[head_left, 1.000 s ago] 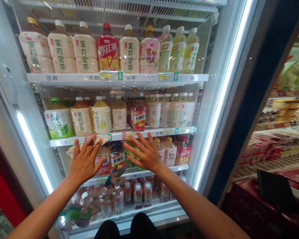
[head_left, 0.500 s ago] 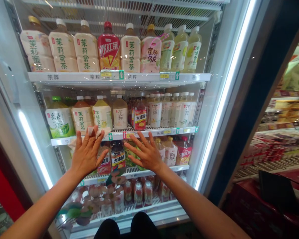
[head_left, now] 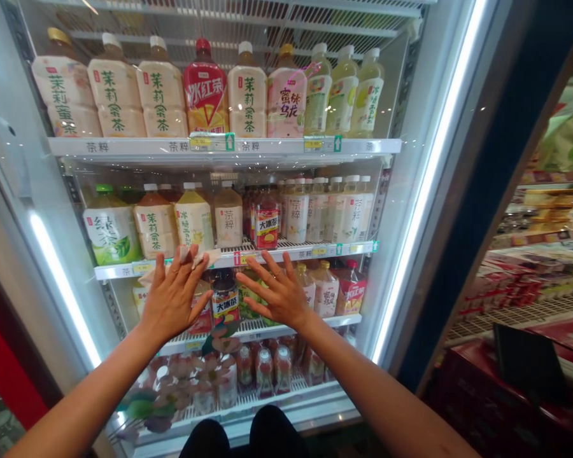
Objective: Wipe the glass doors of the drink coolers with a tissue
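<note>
My left hand (head_left: 174, 299) lies flat with spread fingers, pressing a pale thin cloth (head_left: 209, 256) against the glass door of a lit drinks fridge. Parts of the cloth poke out between and beside the fingers. To its right, my right hand (head_left: 279, 292) is spread on the glass, empty, in front of the lower shelves. Behind the glass, a dark-capped bottle (head_left: 225, 300) shows between the two hands. A green tea bottle (head_left: 111, 230) stands on the middle shelf, up and left of my left hand.
Large bottles, among them a red one (head_left: 206, 95), line the upper shelf (head_left: 291, 147). Small bottles (head_left: 264, 369) fill the bottom shelf. Flower decals (head_left: 146, 407) are on the glass at lower left. A dark door frame (head_left: 458, 210) and another goods shelf (head_left: 530, 254) are at right.
My left hand has slid a little to the right across the glass with the cloth under it. My right hand stays nearly where it was. The view has shifted slightly.
</note>
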A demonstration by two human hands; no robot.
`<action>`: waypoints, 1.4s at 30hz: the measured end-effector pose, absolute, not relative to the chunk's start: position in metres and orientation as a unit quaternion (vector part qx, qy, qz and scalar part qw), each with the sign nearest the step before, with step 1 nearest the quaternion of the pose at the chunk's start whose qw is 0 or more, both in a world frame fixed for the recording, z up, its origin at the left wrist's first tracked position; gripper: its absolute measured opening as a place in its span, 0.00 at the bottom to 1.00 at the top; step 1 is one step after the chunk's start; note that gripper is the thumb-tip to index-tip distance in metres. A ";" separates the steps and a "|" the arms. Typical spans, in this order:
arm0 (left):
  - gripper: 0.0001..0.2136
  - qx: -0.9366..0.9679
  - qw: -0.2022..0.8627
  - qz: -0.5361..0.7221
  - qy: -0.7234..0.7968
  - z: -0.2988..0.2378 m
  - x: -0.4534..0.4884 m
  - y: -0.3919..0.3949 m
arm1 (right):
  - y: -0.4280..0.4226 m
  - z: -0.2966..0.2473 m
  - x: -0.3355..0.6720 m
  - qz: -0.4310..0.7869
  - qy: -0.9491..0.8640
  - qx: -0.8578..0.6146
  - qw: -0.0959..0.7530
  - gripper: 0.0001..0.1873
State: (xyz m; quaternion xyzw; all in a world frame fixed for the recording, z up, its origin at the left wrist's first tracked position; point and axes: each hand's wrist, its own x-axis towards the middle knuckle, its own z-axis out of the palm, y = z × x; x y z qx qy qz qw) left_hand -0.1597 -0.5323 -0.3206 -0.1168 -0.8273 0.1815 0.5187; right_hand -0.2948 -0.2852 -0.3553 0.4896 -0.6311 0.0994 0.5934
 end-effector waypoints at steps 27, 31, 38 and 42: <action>0.37 -0.142 0.498 0.207 -0.830 -0.346 -0.151 -0.538 | -0.285 -0.356 -0.296 0.094 -0.634 0.488 0.593 0.34; 0.38 -0.116 0.510 0.201 -0.829 -0.307 -0.160 -0.528 | -0.286 -0.355 -0.294 0.108 -0.623 0.490 0.600 0.32; 0.36 -0.124 0.520 0.200 -0.821 -0.339 -0.158 -0.532 | -0.285 -0.354 -0.295 0.105 -0.620 0.493 0.601 0.33; 0.36 -0.140 0.506 0.209 -0.825 -0.358 -0.150 -0.540 | -0.285 -0.354 -0.294 0.102 -0.623 0.489 0.602 0.32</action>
